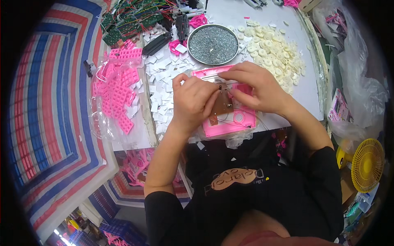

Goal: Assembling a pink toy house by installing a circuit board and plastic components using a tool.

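A pink plastic housing (225,129) lies on the table in front of me. Over it is a brown circuit board (222,105) with small dark parts and thin wires. My left hand (193,98) is closed in a pinch at the board's upper left edge, by a small black part; what exactly lies between the fingertips is too small to make out. Curved over the housing from the right is my right hand (256,87), its thumb and fingers apart. The thumb tip is near the board, and the fingers are by silvery rods (211,77) at the housing's far end.
A round tray (213,62) of small metal screws stands just beyond the housing. Cream plastic discs (277,51) are heaped at right, white paper pieces (161,88) at left. Pink keypads (117,92) lie farther left, below wired green boards (135,20). A yellow fan (367,165) stands lower right.
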### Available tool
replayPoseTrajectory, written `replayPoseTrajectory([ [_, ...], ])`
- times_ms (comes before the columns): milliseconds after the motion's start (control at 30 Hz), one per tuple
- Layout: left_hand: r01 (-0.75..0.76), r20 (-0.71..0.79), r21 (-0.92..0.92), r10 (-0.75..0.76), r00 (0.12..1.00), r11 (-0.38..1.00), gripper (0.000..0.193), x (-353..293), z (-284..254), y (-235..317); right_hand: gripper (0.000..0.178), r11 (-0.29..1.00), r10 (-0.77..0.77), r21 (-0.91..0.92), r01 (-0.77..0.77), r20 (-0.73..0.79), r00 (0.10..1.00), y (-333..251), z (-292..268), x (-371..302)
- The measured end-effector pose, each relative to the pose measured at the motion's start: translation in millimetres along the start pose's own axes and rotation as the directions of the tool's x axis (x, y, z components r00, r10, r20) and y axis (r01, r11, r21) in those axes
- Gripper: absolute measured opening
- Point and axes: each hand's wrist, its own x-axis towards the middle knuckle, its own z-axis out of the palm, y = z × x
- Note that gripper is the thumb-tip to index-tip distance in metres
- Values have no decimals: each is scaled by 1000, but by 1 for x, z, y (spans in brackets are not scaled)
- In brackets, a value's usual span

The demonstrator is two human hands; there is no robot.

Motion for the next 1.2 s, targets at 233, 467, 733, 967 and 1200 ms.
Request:
replayPoseTrajectory([
  [233,192,-78,-17,-193,978,981,9,-1,5,-3,47,1000,16,3,-16,7,1000,-10,3,-8],
  [467,389,-63,-107,-396,916,915,6,-3,3,-3,45,968,47,-230,-99,-219,975,53,-22,46],
  [733,370,-45,-89,-375,926,925,7,-4,8,9,42,506,10,-777,-373,-427,904,213,-41,201],
  [967,376,-142,-62,-381,913,924,7,-16,-1,4,26,896,-197,-434,-95,-580,791,119,-56,164],
  [1200,311,-141,-42,-313,939,950,7,-15,0,-2,20,829,-84,-537,156,156,984,-60,-44,27],
])
